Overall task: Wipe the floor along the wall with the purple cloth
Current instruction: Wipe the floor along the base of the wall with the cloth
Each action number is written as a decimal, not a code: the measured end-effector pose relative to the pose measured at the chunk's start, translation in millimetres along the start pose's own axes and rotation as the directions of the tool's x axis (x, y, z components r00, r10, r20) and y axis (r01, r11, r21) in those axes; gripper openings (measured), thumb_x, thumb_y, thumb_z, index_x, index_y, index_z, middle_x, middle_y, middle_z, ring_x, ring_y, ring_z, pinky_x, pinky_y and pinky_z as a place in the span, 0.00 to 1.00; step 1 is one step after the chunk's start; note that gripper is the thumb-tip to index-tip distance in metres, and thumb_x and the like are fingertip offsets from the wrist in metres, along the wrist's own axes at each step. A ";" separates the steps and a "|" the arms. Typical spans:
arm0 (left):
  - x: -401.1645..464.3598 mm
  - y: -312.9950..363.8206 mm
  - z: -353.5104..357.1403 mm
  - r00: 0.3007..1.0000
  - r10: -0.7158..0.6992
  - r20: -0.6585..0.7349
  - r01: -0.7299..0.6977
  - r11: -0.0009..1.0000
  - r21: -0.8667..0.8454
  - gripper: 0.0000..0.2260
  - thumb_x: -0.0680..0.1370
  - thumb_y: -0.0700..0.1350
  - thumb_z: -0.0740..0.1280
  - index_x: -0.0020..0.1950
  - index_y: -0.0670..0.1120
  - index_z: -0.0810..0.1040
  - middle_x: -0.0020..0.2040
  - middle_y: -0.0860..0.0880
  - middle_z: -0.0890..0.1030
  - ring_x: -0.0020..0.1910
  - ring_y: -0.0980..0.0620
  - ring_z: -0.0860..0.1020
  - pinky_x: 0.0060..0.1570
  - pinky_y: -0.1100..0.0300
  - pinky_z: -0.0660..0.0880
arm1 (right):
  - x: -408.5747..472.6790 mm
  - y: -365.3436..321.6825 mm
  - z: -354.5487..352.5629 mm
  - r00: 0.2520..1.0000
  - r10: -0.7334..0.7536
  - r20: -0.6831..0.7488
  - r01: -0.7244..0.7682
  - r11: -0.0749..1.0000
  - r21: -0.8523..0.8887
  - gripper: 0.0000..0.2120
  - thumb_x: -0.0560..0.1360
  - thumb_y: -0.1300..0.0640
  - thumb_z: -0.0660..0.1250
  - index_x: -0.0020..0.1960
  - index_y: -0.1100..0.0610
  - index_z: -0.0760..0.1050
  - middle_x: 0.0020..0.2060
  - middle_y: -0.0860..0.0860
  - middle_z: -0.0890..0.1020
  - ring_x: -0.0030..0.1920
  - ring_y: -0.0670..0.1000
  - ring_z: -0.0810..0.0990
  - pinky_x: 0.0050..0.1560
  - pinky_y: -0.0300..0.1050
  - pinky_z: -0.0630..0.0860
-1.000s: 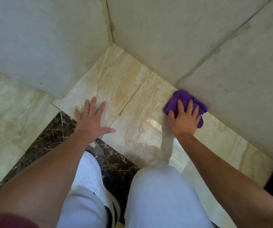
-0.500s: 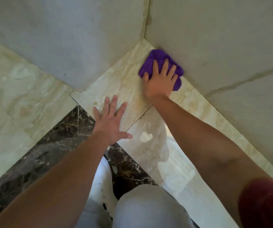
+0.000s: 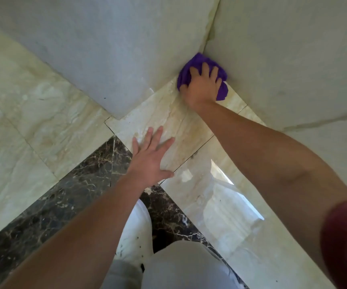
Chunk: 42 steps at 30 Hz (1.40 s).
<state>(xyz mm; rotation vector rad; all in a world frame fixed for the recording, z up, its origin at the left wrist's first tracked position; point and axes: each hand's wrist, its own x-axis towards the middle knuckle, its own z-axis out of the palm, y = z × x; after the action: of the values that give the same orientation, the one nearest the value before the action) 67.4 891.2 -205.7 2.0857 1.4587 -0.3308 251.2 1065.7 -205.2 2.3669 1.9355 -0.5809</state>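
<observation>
Where the two pale walls meet, the purple cloth [image 3: 201,65] lies bunched on the floor, pushed right into the corner so that its far edge touches the foot of both walls. On top of it presses the right hand [image 3: 202,85], palm down, its grip closed loosely on the cloth with the fingers [image 3: 205,68] spread and curled over the crumpled folds; purple shows beyond the fingertips and on both sides of the hand. From there the right forearm runs back toward the lower right, ending in a dark red sleeve [image 3: 345,243] at the picture's edge. Nearer the person, well apart from the cloth, the left hand [image 3: 150,158] lies flat on the cream marble floor [image 3: 43,113], its grip open and empty, fingers splayed and pointing toward the corner, the thumb stretched out to the right along a tile joint. The left wall [image 3: 105,49] ends at an outer corner just left of this hand. A band of dark brown veined marble [image 3: 64,197] crosses the floor under the left forearm. At the bottom, a white shoe [image 3: 135,232] stands on this dark band, with a knee in light grey trousers [image 3: 185,265] beside it. The glossy tile to the right of the knee carries a bright reflection.
</observation>
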 end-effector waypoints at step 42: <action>-92.6 -47.3 18.0 0.923 -0.357 0.144 0.366 0.929 -0.046 0.48 0.71 0.69 0.67 0.79 0.64 0.38 0.78 0.47 0.27 0.77 0.38 0.31 0.73 0.28 0.43 | -37.4 -11.9 10.7 0.956 -0.135 0.260 0.204 0.944 -0.258 0.32 0.80 0.36 0.52 0.81 0.42 0.47 0.82 0.55 0.47 0.80 0.65 0.46 0.77 0.68 0.48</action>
<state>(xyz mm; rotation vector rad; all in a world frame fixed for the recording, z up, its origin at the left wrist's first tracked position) -8.8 820.3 -188.3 1.6947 1.7444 -0.5405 231.1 1030.5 -201.3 1.8800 1.9747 -0.5268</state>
